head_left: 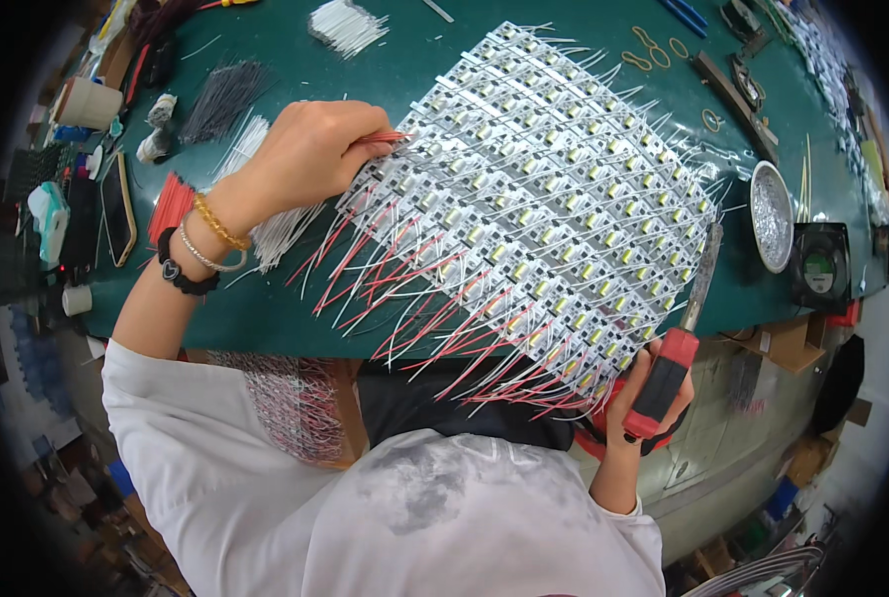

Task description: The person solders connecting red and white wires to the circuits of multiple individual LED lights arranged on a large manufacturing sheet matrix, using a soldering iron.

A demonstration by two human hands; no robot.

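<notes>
1. A white shirt (pixel 434 497) fills the bottom of the frame, closest to the lens.
2. At center, extending to the upper right, a tilted panel of small light boards (pixel 554 179) lies on a green tabletop (pixel 414 55), its lowest corner apparently jutting past the table's front edge.
3. At the panel's left corner, the left hand (pixel 315 147) pinches a few red wires (pixel 383 136), thumb and finger pressed together on them. Whether their ends touch the boards cannot be told.
4. At lower right, the right hand (pixel 619 410) is wrapped around the red-and-black handle of a soldering iron (pixel 663 383); its metal end points up along the panel's right side, contact unclear.
5. Red and white wires fringe much of the lower-left edge, suggesting that side is largely wired; the left corner, where the pinched strands are, looks like the part remaining.
6. Beyond the left hand lie a red wire bundle (pixel 171 206), white wires (pixel 290 234) and black wires (pixel 223 99), crowding that arm.
7. At right, a metal bowl (pixel 758 214) hems in the iron's side. Green surface above the left hand offers more room; rubber bands (pixel 653 48) sit past the panel's upper-right edge.
</notes>
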